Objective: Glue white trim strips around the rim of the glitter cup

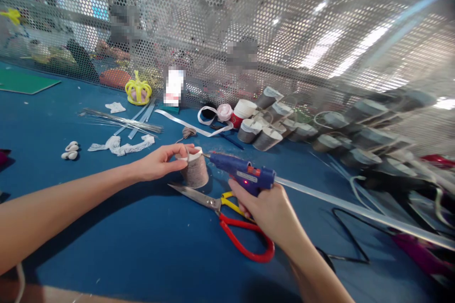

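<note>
My left hand [167, 161] pinches the near rim of a small cup wrapped in grey-brown cord [196, 173], which stands on the blue table. A loop of cord shows at the fingers, and a small coil of it [188, 132] lies just behind the cup. Wrapped round a blue hot glue gun [241, 168] is my right hand [272, 206]. The nozzle points left and meets the cup's rim or hovers right by it; I cannot tell which. A long clear glue stick [320, 195] trails from the gun's back. Scissors with red and yellow handles [245, 234] lie below the gun.
Several grey cord-wrapped cups [267, 138] are piled at the back right. Metal wires [124, 120], white cloth scraps [121, 146] and a yellow crown [138, 90] lie at the left. A perforated metal screen [206, 23] rises behind the table. A black cable [350, 234] lies at right.
</note>
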Demonstrator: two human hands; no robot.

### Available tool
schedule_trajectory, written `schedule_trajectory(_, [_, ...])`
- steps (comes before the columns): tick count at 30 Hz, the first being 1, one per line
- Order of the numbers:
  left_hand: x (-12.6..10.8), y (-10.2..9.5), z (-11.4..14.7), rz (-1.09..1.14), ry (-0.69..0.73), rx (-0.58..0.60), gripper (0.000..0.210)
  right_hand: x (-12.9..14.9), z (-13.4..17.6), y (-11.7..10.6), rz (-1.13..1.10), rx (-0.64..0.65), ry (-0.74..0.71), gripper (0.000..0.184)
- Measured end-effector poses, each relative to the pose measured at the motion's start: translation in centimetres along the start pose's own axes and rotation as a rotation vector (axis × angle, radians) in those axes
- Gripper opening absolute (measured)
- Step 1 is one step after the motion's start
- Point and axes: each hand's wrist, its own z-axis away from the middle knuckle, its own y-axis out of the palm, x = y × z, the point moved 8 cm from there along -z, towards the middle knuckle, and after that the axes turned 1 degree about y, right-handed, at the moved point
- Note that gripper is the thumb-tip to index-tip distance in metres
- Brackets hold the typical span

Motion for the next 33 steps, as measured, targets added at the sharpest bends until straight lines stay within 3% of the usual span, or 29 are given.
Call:
schedule_trajectory(7, [0.1,-0.1,0.0,-0.083,-0.002,-0.039,0.009,0.1,1.0,0.2,0.14,-0.019,-0.279,0.022])
schedule_trajectory(11, [0.3,-0.2,0.0,-0.13,-0.014,-0.053,0.008,1.0,1.4,0.4,0.163,-0.026,-0.336,0.021])
schedule_trajectory(16, [0.2,-0.2,0.0,-0.142,-0.005,-0.043,0.008,1.4,1.2,1.0,0.11,0.014,-0.243,0.02])
schedule_trajectory(24, [0.0,-0.1,0.0,-0.088,0.009,-0.028,0.011,-0.3,0.4,0.5,-0.041,0.012,-0.116,0.013])
schedule_trajectory(30, [0.0,-0.1,0.0,-0.063,0.009,-0.026,0.013,-2.2,0.0,0.9,-0.221,-0.002,0.246,0.026])
schedule_trajectory(33, [0.0,0.0,0.0,-0.061,0.011,-0.027,0.013,-2.5,-0.2,1.3,-0.236,0.013,0.284,0.032])
